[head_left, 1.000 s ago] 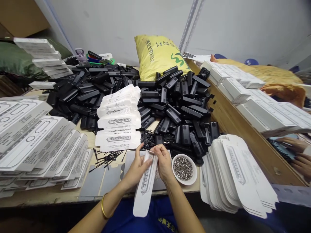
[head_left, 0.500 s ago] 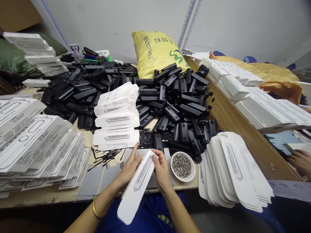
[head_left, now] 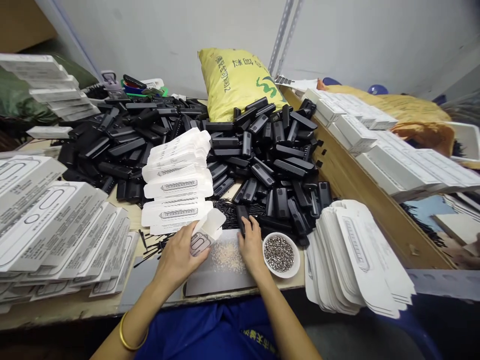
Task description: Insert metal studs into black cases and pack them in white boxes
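Note:
My left hand (head_left: 179,255) is closed round a white printed carton sleeve (head_left: 204,233), held upright and turned end-on above a grey mat (head_left: 221,272). My right hand (head_left: 250,245) reaches forward and its fingers close on a black plastic piece (head_left: 242,217) at the near edge of a big heap of black plastic pieces (head_left: 270,150). A small white bowl of metal screws (head_left: 280,254) sits just right of that hand. A stack of flat white sleeves (head_left: 180,182) lies in front of my left hand. Thin black pins (head_left: 165,242) are scattered on the table.
Stacks of flat white cartons lie at the left (head_left: 56,235) and near right (head_left: 360,255). A yellow sack (head_left: 236,80) leans on the wall. A wooden divider (head_left: 360,190) runs along the right, with filled white boxes (head_left: 378,145) beyond it.
My left hand swung the white sleeve up from flat across the mat to end-on. My right hand let go of it and reached forward onto a black piece.

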### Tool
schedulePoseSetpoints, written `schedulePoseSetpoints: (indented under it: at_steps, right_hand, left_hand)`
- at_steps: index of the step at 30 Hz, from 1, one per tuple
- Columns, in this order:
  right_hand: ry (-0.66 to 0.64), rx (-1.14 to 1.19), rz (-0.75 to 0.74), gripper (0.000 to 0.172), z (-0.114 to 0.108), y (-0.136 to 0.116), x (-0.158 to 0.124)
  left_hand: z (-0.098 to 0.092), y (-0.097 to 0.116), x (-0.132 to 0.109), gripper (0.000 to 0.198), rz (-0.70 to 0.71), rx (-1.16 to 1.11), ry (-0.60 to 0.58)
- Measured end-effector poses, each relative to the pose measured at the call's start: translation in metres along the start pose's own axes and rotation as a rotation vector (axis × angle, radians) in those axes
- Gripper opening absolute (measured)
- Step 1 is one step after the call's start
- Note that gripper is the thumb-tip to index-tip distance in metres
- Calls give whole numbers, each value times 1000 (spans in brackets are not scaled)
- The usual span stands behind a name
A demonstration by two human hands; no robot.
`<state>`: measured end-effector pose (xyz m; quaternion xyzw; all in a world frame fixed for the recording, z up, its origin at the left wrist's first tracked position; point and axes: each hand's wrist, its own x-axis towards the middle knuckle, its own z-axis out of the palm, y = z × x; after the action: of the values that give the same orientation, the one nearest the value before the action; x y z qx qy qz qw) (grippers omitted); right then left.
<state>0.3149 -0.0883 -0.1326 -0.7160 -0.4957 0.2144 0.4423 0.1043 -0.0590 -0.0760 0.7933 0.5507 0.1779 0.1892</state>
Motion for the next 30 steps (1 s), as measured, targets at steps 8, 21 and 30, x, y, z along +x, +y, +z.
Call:
schedulePoseSetpoints:
  at_steps: [8, 21, 30]
  right_hand:
    - [-353, 477, 225, 28, -62, -22, 13]
    - [-740, 291, 81, 25, -66, -64, 22]
    - [-320, -241, -104, 13, 30, -24, 68]
  left_hand:
    - [3, 9, 3, 55, 100, 190, -73]
    - [-6, 7, 3, 64, 210, -47, -220]
    - [8, 8, -3, 60, 14, -305, -12]
